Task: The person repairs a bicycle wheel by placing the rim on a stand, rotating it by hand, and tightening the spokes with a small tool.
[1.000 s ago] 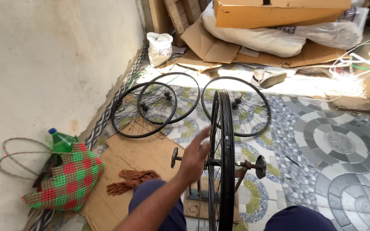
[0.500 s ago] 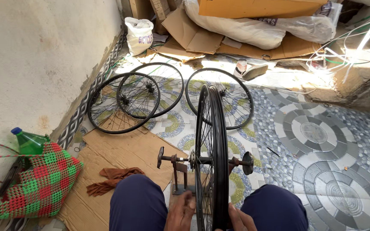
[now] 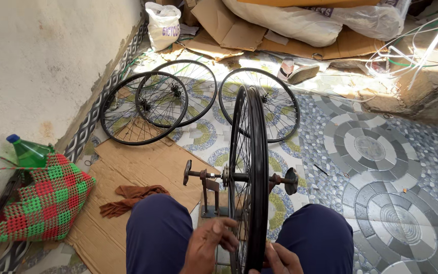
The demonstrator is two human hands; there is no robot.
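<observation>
Bike wheel (image 3: 249, 167) upright in truing stand (image 3: 210, 195) btwn the knees, work on it looks mid-way. 3 more wheels (image 3: 143, 107) flat on floor beyond, 1 woven bag (image 3: 36, 203), 1 green bottle (image 3: 29, 152), 1 rag (image 3: 130, 198). Left hand (image 3: 210, 248) fingers curled on spokes near rim; right hand (image 3: 280, 259) pinching rim, grip partly hidden.
</observation>
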